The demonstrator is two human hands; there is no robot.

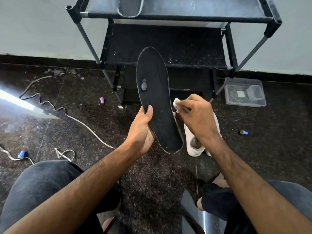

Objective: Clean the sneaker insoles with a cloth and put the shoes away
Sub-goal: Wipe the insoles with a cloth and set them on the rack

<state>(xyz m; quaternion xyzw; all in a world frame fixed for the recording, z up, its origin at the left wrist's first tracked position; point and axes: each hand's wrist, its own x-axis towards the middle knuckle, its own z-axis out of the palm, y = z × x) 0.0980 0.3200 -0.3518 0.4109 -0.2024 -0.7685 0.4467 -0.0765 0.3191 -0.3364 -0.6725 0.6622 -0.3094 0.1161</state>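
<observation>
Two hands, left hand (143, 130) gripping black insole (157, 98), right hand (199, 115) apparently pinching cloth (176, 103)

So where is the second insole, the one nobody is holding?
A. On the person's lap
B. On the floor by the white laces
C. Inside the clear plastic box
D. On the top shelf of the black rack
D: a second insole lies on the top shelf of the black rack, while the left hand holds the dark insole.

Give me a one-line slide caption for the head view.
Left hand holds a black insole upright while the right hand wipes its edge with a white cloth.
</observation>
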